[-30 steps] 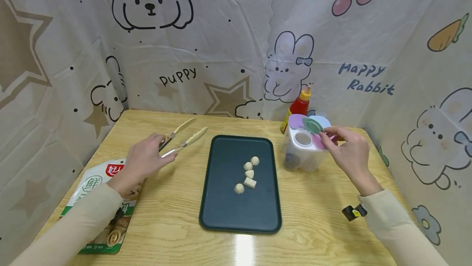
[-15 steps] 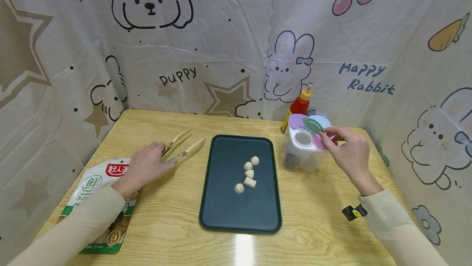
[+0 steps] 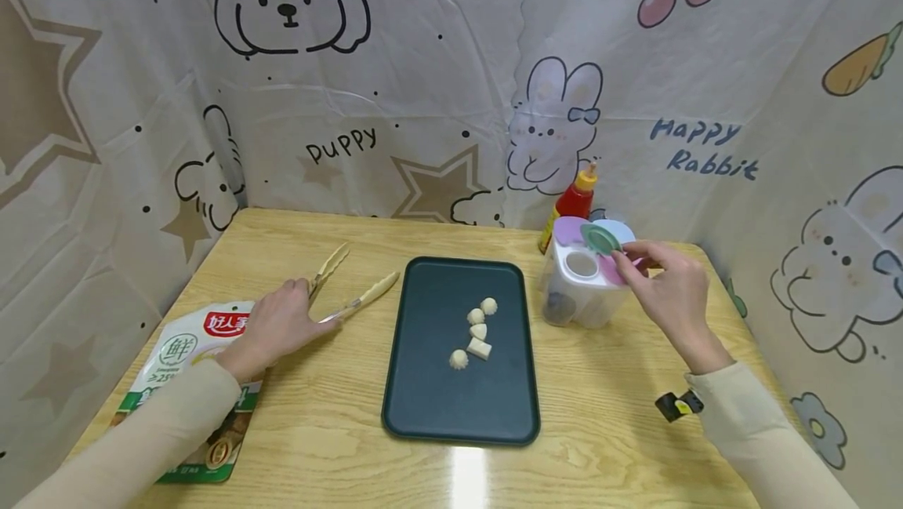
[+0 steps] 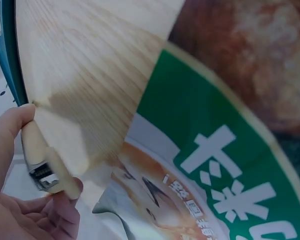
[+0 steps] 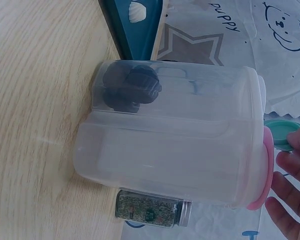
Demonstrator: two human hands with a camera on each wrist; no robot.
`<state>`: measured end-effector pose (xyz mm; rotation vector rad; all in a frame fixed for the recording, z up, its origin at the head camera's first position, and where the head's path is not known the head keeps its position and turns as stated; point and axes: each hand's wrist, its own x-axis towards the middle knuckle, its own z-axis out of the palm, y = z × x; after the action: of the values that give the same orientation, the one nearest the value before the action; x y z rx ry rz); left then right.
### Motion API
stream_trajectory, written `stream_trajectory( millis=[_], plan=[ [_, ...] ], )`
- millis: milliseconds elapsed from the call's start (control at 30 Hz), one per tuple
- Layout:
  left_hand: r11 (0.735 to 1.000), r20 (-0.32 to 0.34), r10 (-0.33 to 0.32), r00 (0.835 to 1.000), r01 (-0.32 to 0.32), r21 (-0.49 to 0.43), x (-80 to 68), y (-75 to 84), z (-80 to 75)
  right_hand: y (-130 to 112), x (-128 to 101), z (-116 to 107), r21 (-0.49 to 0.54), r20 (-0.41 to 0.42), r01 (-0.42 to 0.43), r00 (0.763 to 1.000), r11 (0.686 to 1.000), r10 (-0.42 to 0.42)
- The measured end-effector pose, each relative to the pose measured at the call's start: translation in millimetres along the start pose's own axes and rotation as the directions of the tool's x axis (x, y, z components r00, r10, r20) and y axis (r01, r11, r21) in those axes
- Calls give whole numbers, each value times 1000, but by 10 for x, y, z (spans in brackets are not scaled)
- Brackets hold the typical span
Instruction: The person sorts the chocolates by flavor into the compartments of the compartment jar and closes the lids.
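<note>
My left hand [image 3: 278,325] grips a pair of tongs [image 3: 370,291] left of the dark tray [image 3: 458,411]; the tongs' cream arms stand spread apart over the table. In the left wrist view, thumb and fingers hold the tongs' handle end [image 4: 45,172]. On the tray lie several small pale pieces [image 3: 478,348], some round and ridged. At right, my right hand [image 3: 666,278] pinches a raised green lid [image 3: 600,239] on a clear storage container [image 3: 574,301], whose round opening below it is uncovered. Dark round things [image 5: 135,85] sit in one compartment of the container.
A green and white food bag [image 3: 179,348] lies under my left forearm. Behind the container stands a red sauce bottle [image 3: 574,201] with a yellow cap. A small jar of dried herbs [image 5: 147,207] stands beside the container. A printed curtain [image 3: 437,85] hangs behind the table.
The tongs' arms have spread wider, and their tips have come down and nearer. My left hand has moved slightly toward me. My right hand keeps its hold on the green lid.
</note>
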<state>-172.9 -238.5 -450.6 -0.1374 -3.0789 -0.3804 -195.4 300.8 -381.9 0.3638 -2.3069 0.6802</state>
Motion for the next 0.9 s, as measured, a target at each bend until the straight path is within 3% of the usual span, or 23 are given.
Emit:
stream_trajectory(
  millis=[200, 600, 733, 900],
  plan=[
    [999, 20, -25, 999, 25, -20, -13, 23, 44, 25, 4, 10, -13, -8, 7, 1000, 1000, -7],
    [999, 11, 13, 1000, -14, 31, -45, 38, 129, 5, 3, 9, 0, -8, 4, 1000, 1000, -4],
    [999, -8, 16, 1000, -16, 42, -27, 49, 78, 13, 2, 9, -12, -5, 5, 1000, 1000, -5],
    [997, -83, 57, 995, -53, 58, 78, 147, -78, 23, 2, 7, -12, -2, 6, 1000, 1000, -6]
  ],
)
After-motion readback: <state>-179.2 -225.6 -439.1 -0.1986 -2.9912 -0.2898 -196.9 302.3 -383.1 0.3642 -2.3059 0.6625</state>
